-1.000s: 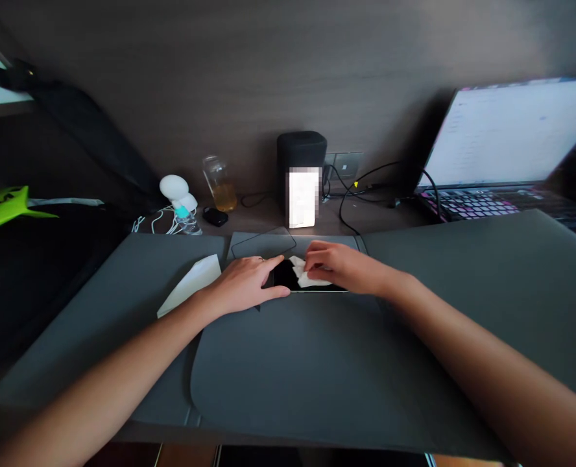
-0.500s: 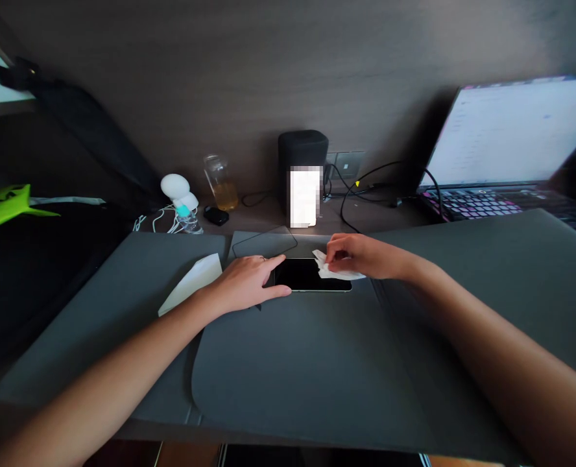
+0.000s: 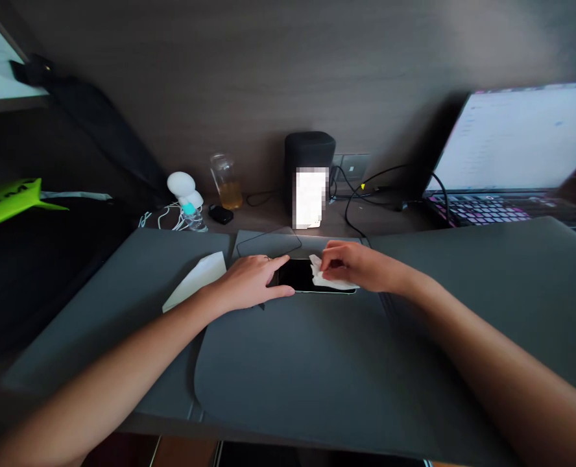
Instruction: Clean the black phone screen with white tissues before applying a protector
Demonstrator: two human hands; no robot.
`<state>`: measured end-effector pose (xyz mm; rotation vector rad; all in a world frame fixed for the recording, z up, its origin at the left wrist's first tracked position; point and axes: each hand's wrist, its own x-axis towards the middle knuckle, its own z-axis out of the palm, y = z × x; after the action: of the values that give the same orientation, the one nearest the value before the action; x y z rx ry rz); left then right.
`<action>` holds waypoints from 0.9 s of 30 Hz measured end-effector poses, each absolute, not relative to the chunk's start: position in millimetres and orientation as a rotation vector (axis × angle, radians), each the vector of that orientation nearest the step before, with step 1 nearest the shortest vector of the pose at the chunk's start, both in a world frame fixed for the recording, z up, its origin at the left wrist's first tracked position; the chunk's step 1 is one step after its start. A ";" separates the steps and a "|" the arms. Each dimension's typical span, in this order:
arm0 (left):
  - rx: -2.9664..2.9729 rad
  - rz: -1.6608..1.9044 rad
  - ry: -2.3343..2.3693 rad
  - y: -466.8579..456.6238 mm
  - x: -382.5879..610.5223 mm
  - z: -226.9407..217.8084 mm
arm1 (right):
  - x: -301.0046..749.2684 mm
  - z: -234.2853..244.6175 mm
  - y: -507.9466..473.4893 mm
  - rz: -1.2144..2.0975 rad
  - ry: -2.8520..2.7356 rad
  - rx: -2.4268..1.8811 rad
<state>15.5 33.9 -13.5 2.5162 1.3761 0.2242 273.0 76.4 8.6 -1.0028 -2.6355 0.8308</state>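
Note:
A black-screened smartphone (image 3: 296,276) lies flat on the grey desk mat (image 3: 307,370), its long side running left to right. My left hand (image 3: 250,280) grips its left end, thumb on the near edge and index finger along the far edge. Pinched in my right hand (image 3: 356,264) is a crumpled white tissue (image 3: 331,281), which rests over the right part of the screen. The phone's left end is hidden under my left palm, and the tissue covers much of its right end.
Left of the phone lies a folded white paper (image 3: 195,280). Behind the mat stand a black speaker (image 3: 310,149), a glass bottle of amber liquid (image 3: 228,188), a black fob (image 3: 220,214) and a white round device (image 3: 181,185). An open laptop (image 3: 516,143) and cables are at right.
My right hand has shifted the tissue a little leftward and nearer to me over the phone screen. My left hand keeps its hold, and the whole view has turned slightly.

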 end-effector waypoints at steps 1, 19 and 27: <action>2.519 0.229 1.378 34.0 15.6 -13.4 | 268.4 8.0 72.5 0.827 -2.657 -0.942; 2.557 0.219 1.382 35.2 15.8 -15.3 | 250.3 -1.7 66.2 0.626 -2.672 -0.664; 2.563 0.256 1.348 34.8 14.7 -15.1 | 254.3 -2.6 64.9 0.629 -2.667 -0.756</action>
<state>14.7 34.8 -15.1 2.5632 1.3479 0.2564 254.3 64.9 -2.6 -0.7557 -2.6670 0.6292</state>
